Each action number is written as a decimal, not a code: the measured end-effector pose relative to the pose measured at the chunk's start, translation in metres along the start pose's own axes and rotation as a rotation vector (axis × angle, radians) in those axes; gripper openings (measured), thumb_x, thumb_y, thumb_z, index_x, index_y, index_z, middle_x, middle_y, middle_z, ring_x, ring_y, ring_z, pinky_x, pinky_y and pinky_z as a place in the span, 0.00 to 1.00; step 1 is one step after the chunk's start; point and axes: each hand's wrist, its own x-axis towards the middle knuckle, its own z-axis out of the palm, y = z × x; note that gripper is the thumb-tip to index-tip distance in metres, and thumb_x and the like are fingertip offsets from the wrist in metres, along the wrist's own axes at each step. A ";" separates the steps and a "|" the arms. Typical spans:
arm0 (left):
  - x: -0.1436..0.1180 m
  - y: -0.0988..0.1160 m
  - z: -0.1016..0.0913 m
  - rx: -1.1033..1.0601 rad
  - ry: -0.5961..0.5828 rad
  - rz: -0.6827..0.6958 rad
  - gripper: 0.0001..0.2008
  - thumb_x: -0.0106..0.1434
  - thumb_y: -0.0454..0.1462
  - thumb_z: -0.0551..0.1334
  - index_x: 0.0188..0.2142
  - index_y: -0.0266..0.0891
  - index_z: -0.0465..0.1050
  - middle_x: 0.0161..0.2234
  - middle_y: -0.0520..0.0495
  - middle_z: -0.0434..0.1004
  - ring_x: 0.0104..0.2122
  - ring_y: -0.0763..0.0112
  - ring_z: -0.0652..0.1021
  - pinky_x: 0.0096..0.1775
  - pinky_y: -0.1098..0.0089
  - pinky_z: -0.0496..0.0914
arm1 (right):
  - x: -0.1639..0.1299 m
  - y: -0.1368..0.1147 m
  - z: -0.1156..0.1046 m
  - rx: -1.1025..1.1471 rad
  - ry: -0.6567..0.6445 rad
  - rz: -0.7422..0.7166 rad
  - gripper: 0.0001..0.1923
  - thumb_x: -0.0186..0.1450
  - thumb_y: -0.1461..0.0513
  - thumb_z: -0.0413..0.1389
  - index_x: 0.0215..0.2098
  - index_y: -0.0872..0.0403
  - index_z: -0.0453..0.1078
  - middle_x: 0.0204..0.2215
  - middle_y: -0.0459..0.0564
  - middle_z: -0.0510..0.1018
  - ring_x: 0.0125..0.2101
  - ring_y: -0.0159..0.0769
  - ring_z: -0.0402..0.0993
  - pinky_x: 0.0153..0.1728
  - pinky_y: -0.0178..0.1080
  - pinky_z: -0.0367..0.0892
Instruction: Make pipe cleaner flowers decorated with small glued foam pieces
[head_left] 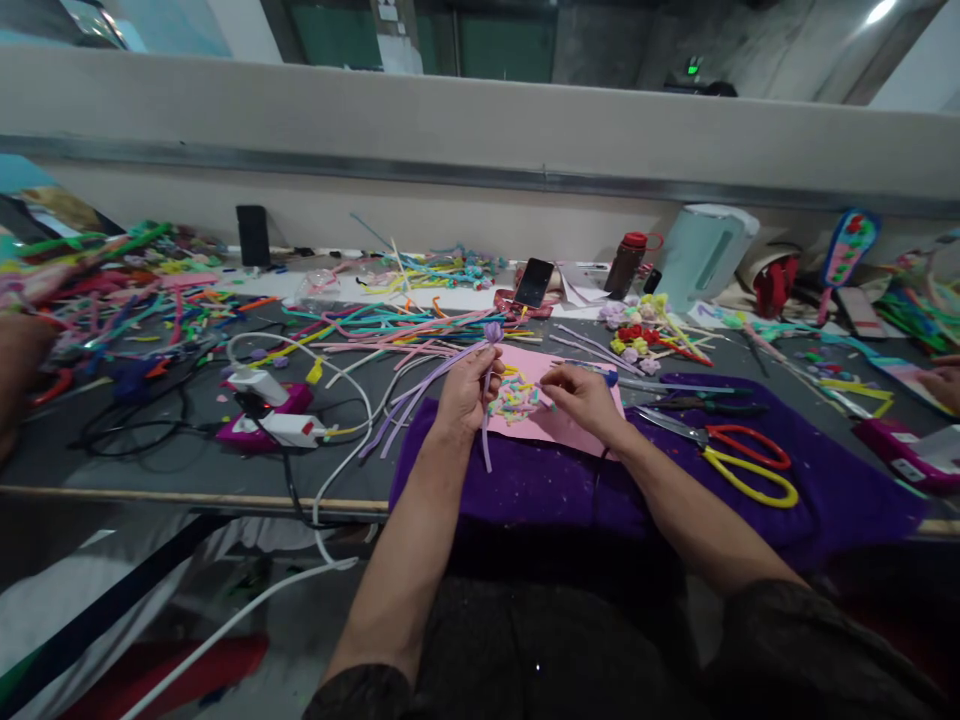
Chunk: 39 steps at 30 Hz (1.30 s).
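My left hand (471,388) is closed around lilac pipe cleaners (486,440), which trail below the fingers, and a small purple flower head (493,332) shows above the fingertips. With thumb and fingers pinched together, my right hand (581,395) is over a pink sheet (559,425). What it holds, if anything, is too small to make out. Short cut bits of pastel pipe cleaner (517,398) lie heaped on the sheet between both hands. Under the sheet's near edge is a purple cloth (525,485).
Scissors (739,455) with red and yellow handles and dark pliers (709,405) lie to the right. Loose pipe cleaners, a phone (534,284), a brown bottle (626,265) and a pale kettle (709,255) stretch along the back. A power strip (274,415) with cables sits left; other people's hands show at both edges.
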 end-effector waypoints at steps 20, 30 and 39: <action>-0.003 0.003 -0.004 -0.063 -0.028 0.021 0.13 0.48 0.41 0.64 0.31 0.35 0.68 0.20 0.55 0.66 0.13 0.86 0.63 0.14 0.82 0.50 | 0.018 -0.006 0.020 -0.099 -0.112 0.054 0.08 0.60 0.61 0.49 0.29 0.56 0.67 0.24 0.46 0.72 0.24 0.29 0.67 0.25 0.32 0.59; -0.004 0.005 0.001 -0.027 0.003 -0.012 0.14 0.47 0.41 0.65 0.30 0.35 0.67 0.20 0.56 0.65 0.13 0.86 0.62 0.13 0.82 0.50 | 0.022 0.011 0.002 0.799 -0.201 0.411 0.15 0.49 0.61 0.61 0.36 0.56 0.70 0.26 0.46 0.74 0.25 0.30 0.72 0.23 0.31 0.64; -0.005 0.003 0.001 -0.016 -0.008 -0.015 0.14 0.47 0.42 0.65 0.31 0.35 0.67 0.19 0.56 0.66 0.13 0.86 0.63 0.13 0.83 0.50 | 0.021 0.001 0.004 0.875 -0.186 0.430 0.14 0.48 0.61 0.61 0.33 0.57 0.70 0.21 0.43 0.72 0.18 0.24 0.65 0.20 0.30 0.60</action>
